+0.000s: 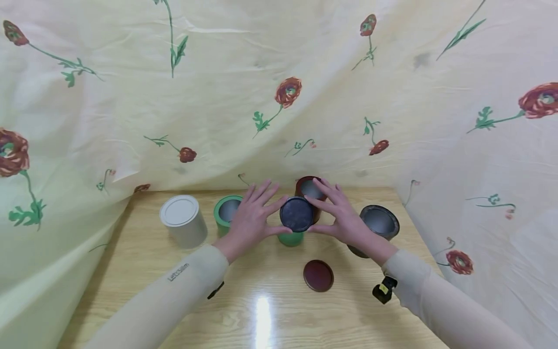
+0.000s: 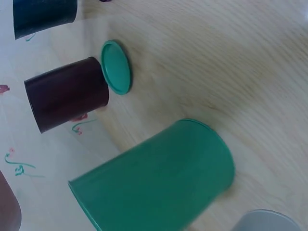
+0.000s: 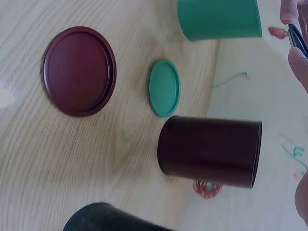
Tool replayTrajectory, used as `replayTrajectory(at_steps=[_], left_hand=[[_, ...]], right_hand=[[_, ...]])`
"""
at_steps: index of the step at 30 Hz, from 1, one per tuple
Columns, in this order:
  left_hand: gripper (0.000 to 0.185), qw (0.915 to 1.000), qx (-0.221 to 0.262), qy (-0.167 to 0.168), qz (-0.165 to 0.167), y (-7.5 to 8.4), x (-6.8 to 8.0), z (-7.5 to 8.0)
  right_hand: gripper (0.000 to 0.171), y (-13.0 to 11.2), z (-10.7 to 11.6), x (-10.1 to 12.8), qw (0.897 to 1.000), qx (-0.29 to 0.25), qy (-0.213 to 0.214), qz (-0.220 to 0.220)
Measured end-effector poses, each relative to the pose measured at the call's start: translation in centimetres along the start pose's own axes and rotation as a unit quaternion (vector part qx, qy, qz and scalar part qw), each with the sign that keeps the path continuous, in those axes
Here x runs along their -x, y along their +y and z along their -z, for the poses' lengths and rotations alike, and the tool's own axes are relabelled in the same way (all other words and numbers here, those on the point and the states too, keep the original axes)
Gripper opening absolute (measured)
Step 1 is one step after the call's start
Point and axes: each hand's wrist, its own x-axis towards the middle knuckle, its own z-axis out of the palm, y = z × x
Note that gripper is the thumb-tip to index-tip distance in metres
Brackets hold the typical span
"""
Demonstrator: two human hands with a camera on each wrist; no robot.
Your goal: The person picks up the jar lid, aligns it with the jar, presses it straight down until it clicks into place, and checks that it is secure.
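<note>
Dark blue lid [image 1: 297, 214] hung aloft between left hand [image 1: 253, 217] and right hand [image 1: 343, 218]; green can [image 2: 163, 178] to left, black can [image 1: 380, 222] to right, red can [image 3: 209, 150] beyond. Each hand pinched rim, thumbs near, fingers far. Light, equal pressure and level lid seemed best.

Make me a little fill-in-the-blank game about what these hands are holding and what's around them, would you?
The left hand and right hand hold the blue-black lid above the ____.
In the head view, the white can stands at the row's ____ end.
Two lids lie loose: the dark red lid and one coloured ____.

Missing words: table, left, green.
</note>
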Motion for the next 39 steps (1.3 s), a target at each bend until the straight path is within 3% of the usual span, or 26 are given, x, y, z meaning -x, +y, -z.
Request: replayTrajectory(at_steps=[7,15,28,39], left_hand=[[0.088,0.9983,0.047,-0.032,-0.005,0.8,-2.6,-1.2],[0.091,0.9938,0.030,-0.106,-0.015,2.4,-5.7,-2.5],[0.089,0.9890,0.045,-0.138,-0.028,5.0,-9.1,-5.8],[0.088,0.9834,0.063,-0.166,-0.036,7.8,-11.5,-8.1]], right_hand=[[0.084,1.1,1.6,1.4,0.999,0.020,0.005,-0.034],[0.085,2.3,3.8,3.5,0.998,0.036,0.006,-0.059],[0.077,3.4,7.3,6.5,0.993,0.049,-0.004,-0.108],[0.073,4.8,9.5,9.3,0.987,0.026,-0.017,-0.156]])
